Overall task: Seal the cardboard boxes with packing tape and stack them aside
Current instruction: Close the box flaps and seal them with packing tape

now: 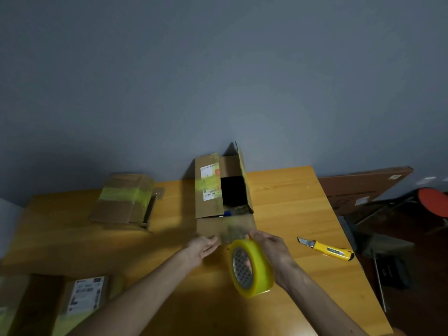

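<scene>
An open cardboard box [211,187] stands in the middle of the wooden table [291,202], its flaps up and its inside dark. My right hand [271,251] holds a yellowish roll of packing tape [252,267] just in front of the box, fingers through its core. A pulled strip of tape [234,230] reaches from the roll to the box's near flap. My left hand [203,246] is at the strip's left end beside that flap, fingers relaxed.
A taped cardboard box [123,200] lies at the back left. Two more boxes [82,299] sit at the near left edge. A yellow utility knife [327,249] lies to the right. Past the table's right edge are a flat carton [363,187] and a red stool [434,201].
</scene>
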